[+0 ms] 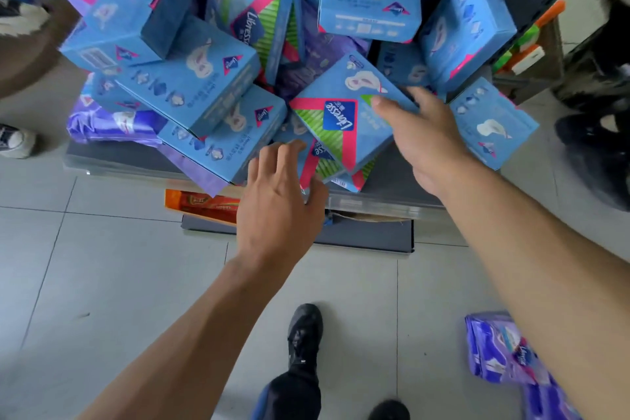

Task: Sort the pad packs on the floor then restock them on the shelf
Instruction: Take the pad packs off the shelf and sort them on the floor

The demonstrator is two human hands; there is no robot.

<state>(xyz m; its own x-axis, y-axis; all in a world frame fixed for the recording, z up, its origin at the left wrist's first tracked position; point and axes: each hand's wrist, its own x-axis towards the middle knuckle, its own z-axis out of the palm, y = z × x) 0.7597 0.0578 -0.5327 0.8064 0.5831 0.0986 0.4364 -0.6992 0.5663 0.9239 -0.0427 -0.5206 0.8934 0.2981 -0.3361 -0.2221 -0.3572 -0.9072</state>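
Blue pad boxes [191, 78] lie heaped at all angles on a low dark shelf [392, 181], mixed with purple soft packs [112, 124]; several boxes overhang the front edge. More purple packs [497, 351] lie on the tiled floor [119, 283] at lower right, partly hidden behind the right forearm.

Right hand [426, 143]: fingers curled over the top edge of a tilted blue box with green stripes and pink band [341, 126], thumb along its side, gripping it. Box sits mid-heap, resting on others.

Left hand [279, 204]: fingers apart and relaxed, tips touching the boxes at the front of the heap, just left of the gripped box; holds nothing.

Readable: "Libresse" in white on a dark blue badge on the gripped box, and again on a second striped box [259, 27] further back. Smaller print on the boxes too blurred to read.

Around: an orange-red package [204, 204] pokes out below the shelf edge. Person's black shoe [305, 334] on the floor below the hands. A white sneaker [15, 141] at far left. Green, orange and white items [525, 51] at upper right, beside the shelf upright.
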